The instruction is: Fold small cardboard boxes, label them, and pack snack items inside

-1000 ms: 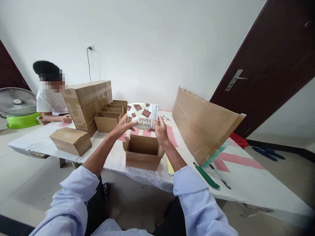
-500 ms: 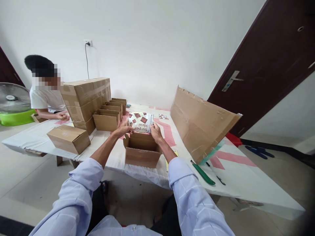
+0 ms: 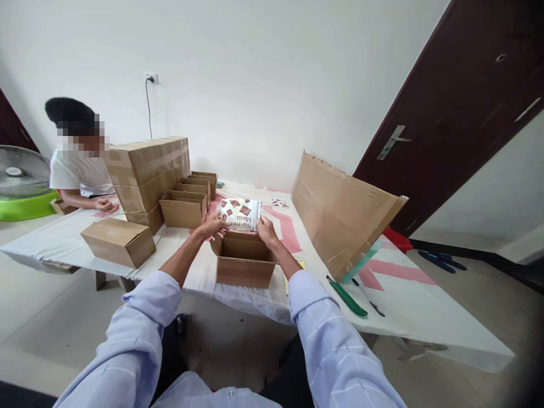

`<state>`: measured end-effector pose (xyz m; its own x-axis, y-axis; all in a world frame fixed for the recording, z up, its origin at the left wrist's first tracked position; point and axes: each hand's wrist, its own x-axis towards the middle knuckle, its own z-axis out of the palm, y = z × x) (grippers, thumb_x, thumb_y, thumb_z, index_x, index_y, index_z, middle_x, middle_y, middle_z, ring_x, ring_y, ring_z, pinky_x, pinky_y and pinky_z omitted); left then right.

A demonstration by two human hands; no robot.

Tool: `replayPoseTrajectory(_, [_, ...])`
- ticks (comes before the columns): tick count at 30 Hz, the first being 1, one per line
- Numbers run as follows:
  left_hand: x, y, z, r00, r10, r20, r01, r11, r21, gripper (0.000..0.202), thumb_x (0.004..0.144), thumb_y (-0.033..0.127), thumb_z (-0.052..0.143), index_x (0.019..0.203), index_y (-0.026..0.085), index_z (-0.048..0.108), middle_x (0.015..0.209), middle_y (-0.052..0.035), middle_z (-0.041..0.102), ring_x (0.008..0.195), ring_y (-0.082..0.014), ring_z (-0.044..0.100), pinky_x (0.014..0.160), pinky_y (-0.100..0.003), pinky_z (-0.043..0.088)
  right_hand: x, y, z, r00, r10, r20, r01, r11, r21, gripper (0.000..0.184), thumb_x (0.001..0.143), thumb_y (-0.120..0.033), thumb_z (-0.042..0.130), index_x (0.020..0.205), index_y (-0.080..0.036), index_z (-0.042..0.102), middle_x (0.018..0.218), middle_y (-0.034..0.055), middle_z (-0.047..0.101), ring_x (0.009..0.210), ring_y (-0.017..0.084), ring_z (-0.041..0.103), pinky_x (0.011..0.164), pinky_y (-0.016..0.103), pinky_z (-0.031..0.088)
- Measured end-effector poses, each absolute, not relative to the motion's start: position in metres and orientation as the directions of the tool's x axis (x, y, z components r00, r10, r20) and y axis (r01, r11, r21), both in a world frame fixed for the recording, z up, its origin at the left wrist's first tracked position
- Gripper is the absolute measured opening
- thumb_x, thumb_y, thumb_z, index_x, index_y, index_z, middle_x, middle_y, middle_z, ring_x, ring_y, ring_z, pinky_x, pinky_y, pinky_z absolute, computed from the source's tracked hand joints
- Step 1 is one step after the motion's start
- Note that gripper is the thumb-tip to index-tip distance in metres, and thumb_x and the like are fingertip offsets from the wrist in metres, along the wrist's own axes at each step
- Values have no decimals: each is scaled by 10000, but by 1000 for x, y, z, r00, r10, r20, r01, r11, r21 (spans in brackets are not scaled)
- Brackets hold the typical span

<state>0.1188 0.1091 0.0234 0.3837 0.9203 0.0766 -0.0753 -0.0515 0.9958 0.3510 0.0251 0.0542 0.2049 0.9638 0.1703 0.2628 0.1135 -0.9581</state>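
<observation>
Packet [image 3: 240,214] pinched at both ends, my left grip [image 3: 213,226] at 9 o'clock, right grip [image 3: 267,231] at 3, probably to keep it level. Held near 12 o'clock rim of open box [image 3: 245,272], mouth up on bench [image 3: 442,326], likely for easy access. Long axis runs 9-to-3; lettering upside down to me.

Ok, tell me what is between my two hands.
In the head view, a printed packet is held between your left hand and your right hand.
</observation>
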Motion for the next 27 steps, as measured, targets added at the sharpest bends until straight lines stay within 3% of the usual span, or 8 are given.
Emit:
replayPoseTrajectory(3, [118,108,26,373,925,76,-49,-62,997,577,668,123,942,1166,162,651,823,-19,720,594,-144,697,470,-198,522,351,22,58,201,964,177,271,119,-955,182,913,-303,583,1018,-194,685,917,46,747,775,192,661,618,262,566])
replayPoseTrajectory(8, [117,103,41,354,927,122,-52,-111,992,590,676,91,904,1203,176,652,853,-7,728,628,-129,701,524,-199,556,347,22,67,193,959,206,278,148,-949,231,935,-291,550,1096,-192,684,1025,62,766,792,168,678,620,231,571])
replayPoseTrajectory(14, [120,96,38,298,950,90,-5,-92,996,533,650,85,905,1116,176,662,799,2,715,615,-135,697,517,-195,531,341,19,63,205,969,138,289,75,-954,219,951,-293,582,1118,-198,686,1010,61,786,778,159,708,610,213,567])
replayPoseTrajectory(19, [118,92,21,256,966,36,50,-51,997,460,664,125,917,1026,187,641,768,-5,723,573,-122,676,469,-161,444,337,13,52,241,970,19,293,-54,-955,139,934,-303,657,991,-183,696,833,76,785,752,208,727,766,334,616])
replayPoseTrajectory(23, [115,93,13,250,968,11,86,-33,996,491,670,197,944,1033,204,613,768,9,722,557,-119,677,441,-135,347,336,12,48,286,958,-4,304,-94,-948,112,943,-269,634,957,-194,717,661,71,736,808,252,737,942,450,584])
replayPoseTrajectory(27, [112,95,8,266,964,-7,108,-22,994,531,666,230,960,1056,204,601,787,18,728,573,-134,704,480,-148,382,336,15,48,296,955,-6,314,-103,-944,91,910,-251,655,945,-215,731,599,8,691,765,225,714,1053,543,526])
